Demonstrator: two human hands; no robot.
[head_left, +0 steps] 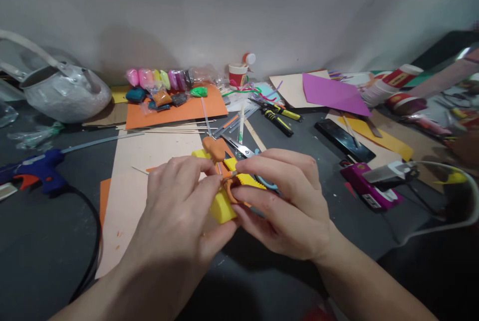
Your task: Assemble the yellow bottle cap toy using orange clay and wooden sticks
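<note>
A small yellow and orange craft piece (223, 207) is held between both hands in the middle of the view. My left hand (179, 201) is closed on its left side, thumb and fingertips pinching near an orange part. On the other side, my right hand (288, 201) pinches the orange part with thumb and index finger, the remaining fingers curled below. A rounded orange shape (214, 149) sticks up at the piece's top. Just behind the right fingers lie scissors (244, 150) with blue handles, partly covered. The fingers hide much of the piece.
A blue glue gun (41, 168) with its black cord lies left, near a grey watering can (63, 89). Bagged clay (160, 81) rests on orange paper (179, 109) at the back. Pliers (277, 120), a phone (344, 139) and a purple device (368, 188) are to the right.
</note>
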